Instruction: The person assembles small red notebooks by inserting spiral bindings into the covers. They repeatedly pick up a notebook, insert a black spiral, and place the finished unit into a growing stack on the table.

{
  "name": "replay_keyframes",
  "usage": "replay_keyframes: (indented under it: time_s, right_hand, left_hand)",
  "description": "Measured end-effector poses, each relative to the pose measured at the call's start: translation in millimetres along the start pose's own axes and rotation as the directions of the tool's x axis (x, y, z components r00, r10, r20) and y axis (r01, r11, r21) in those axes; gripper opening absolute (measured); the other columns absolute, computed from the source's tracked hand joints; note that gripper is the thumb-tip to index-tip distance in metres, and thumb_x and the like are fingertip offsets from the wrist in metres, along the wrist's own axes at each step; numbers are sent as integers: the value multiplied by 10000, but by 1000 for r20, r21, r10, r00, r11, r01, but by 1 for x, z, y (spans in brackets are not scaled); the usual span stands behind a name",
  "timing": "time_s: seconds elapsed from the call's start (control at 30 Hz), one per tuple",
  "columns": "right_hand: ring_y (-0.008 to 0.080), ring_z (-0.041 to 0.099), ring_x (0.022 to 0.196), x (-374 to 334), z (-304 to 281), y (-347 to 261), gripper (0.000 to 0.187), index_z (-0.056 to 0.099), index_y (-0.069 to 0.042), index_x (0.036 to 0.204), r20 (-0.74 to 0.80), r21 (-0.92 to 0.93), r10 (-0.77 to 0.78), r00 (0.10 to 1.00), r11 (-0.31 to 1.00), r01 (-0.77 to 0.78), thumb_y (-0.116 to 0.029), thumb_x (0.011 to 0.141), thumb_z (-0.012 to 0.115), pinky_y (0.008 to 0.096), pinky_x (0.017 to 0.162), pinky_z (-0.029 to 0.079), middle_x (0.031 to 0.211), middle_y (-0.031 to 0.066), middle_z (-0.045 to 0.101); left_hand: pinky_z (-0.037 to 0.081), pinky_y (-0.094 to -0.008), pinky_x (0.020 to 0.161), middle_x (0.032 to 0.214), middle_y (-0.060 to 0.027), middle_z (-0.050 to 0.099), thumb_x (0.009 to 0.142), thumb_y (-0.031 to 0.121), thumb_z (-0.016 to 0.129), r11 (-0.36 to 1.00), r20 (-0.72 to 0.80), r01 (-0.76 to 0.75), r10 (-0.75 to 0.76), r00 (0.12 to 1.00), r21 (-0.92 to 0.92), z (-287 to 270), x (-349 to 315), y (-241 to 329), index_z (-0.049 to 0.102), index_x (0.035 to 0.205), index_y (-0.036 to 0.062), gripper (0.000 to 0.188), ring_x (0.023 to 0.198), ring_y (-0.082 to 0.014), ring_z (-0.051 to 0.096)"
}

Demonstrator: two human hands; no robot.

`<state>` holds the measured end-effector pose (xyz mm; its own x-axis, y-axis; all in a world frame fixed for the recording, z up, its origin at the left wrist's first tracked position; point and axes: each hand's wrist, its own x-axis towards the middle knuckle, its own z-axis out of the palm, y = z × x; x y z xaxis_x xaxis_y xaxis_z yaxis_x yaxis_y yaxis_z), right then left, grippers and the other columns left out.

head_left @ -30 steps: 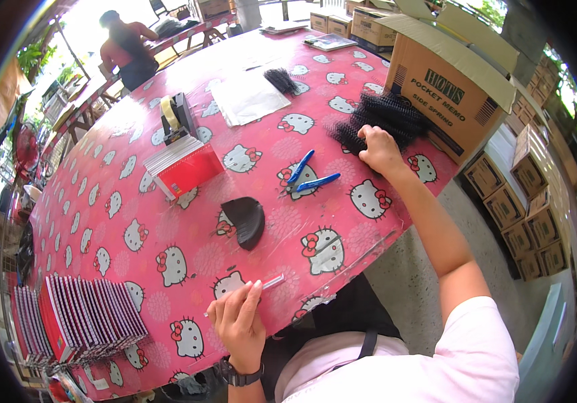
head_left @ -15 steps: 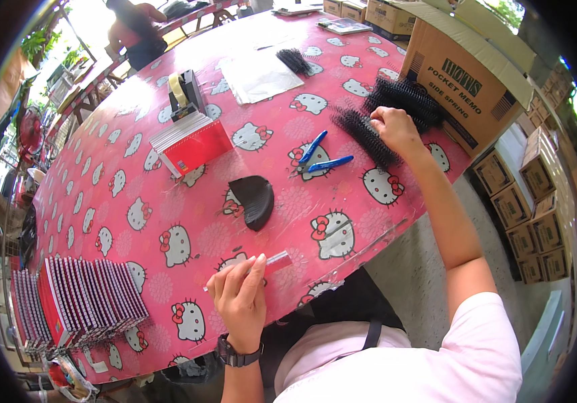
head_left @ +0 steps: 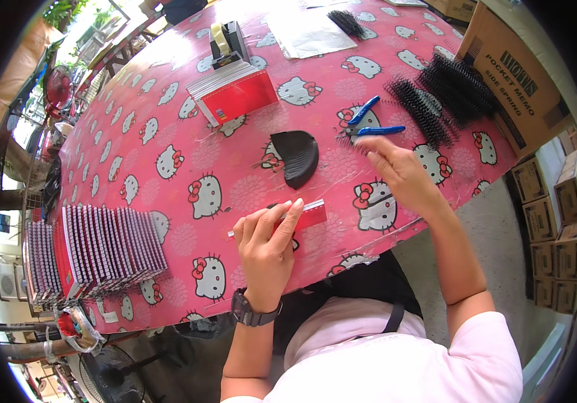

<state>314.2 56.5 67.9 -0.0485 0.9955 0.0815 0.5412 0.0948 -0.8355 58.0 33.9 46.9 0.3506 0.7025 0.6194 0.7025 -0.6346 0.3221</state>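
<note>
My left hand (head_left: 265, 235), with a black watch on its wrist, is closed around a small red memo pad (head_left: 312, 214) above the table's near edge. The pad's edge sticks out on both sides of the fingers. My right hand (head_left: 398, 168) is pinched on a thin black spiral coil (head_left: 346, 143), which points left from the fingertips. Just beyond that hand lie blue-handled pliers (head_left: 380, 129). A bent black pad (head_left: 300, 161) sits between the hands, farther in. Piles of black spiral coils (head_left: 423, 111) lie to the right.
Spiral-bound memo pads (head_left: 110, 248) stand in rows at the left. Unbound red pads (head_left: 241, 94) stand by a tape dispenser (head_left: 228, 41). White sheets (head_left: 308, 33) and more coils (head_left: 346, 24) lie at the back. A cardboard box (head_left: 520, 80) is at the right.
My right hand has come away from the coil pile, leftward and nearer, with a coil in its fingers. My left hand keeps holding the memo pad. The whole view has shifted.
</note>
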Motion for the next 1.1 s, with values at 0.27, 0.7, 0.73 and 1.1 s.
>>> replay_keyframes:
  time_s: [0.27, 0.7, 0.73, 1.1]
  right_hand:
    - [187, 611, 786, -6, 4, -15, 240, 620, -67, 1130, 313, 171, -123, 942, 983, 71, -44, 896, 577, 326, 697, 495, 922, 117, 632]
    - [183, 600, 862, 2, 15, -5, 203, 670, -51, 946, 177, 205, -441, 880, 891, 405, -16, 752, 721, 318, 768, 488, 888, 56, 609]
    - [183, 600, 867, 3, 15, -4, 208, 670, -50, 948, 185, 219, -457, 870, 882, 417, -14, 750, 722, 317, 771, 488, 888, 56, 607]
    - [233, 622, 663, 1, 16, -8, 414, 524, -66, 1278, 272, 210, -487, 830, 872, 442, -59, 873, 611, 346, 639, 502, 744, 108, 627]
  left_hand:
    - [400, -340, 801, 943, -1, 666, 744, 44, 691, 999, -27, 29, -30, 999, -40, 0, -2, 4, 710, 1096, 158, 370, 848, -188, 583]
    - [392, -323, 763, 845, 4, 661, 766, 90, 735, 995, -33, 65, -68, 997, -78, -2, 6, 7, 715, 957, 135, 196, 786, -176, 587]
    - [392, -323, 763, 844, 4, 661, 767, 91, 734, 995, -31, 67, -70, 997, -80, -2, 7, 7, 715, 957, 135, 196, 788, -176, 587]
    - [380, -346, 825, 946, -28, 667, 731, 189, 773, 990, 67, 125, -121, 990, -59, -6, 14, 24, 673, 1026, 116, 320, 902, -198, 588]
